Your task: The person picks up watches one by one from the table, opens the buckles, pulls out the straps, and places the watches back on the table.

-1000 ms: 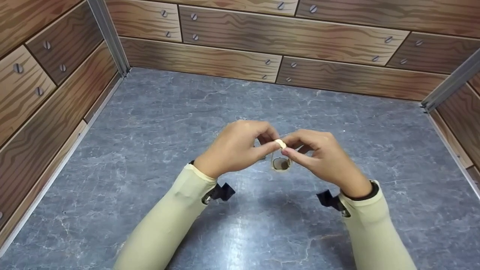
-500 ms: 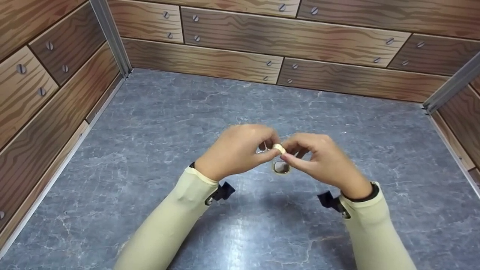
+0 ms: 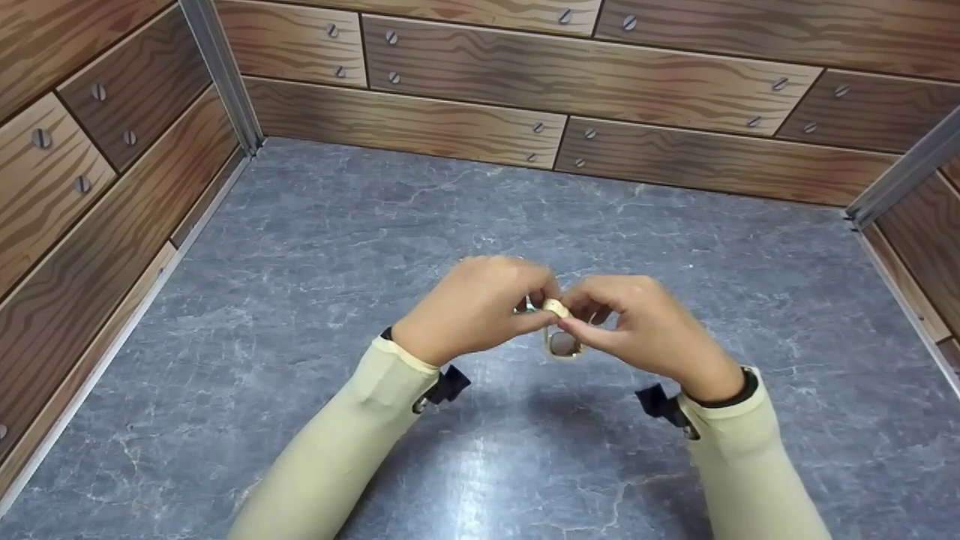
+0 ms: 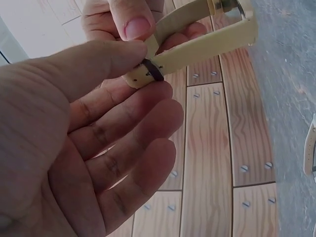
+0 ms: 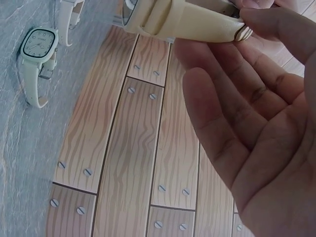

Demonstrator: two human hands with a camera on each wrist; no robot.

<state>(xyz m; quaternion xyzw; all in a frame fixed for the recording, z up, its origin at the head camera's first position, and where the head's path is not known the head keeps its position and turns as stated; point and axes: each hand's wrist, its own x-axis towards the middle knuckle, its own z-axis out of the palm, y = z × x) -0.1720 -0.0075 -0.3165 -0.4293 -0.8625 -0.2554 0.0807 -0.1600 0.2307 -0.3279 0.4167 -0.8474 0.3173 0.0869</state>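
Note:
Both hands hold a cream-strapped wristwatch (image 3: pixel 562 342) in the air over the grey table (image 3: pixel 375 225). My left hand (image 3: pixel 538 313) pinches one strap end between thumb and forefinger; in the left wrist view that strap (image 4: pixel 207 44) has small holes and runs up to a metal buckle. My right hand (image 3: pixel 576 321) pinches the other strap end (image 5: pixel 197 22) with thumb and fingertip, its remaining fingers loosely spread. The watch face hangs just below the fingertips in the head view.
A second cream watch (image 5: pixel 37 47) with a rounded square dial lies flat on the grey table, with another strap (image 5: pixel 69 17) beside it. Wood-patterned walls (image 3: pixel 570 75) with screws close the table at the back and on both sides.
Both hands have sunk a little and drawn slightly nearer to me, keeping their pinch on the watch. The straps have been brought closer together.

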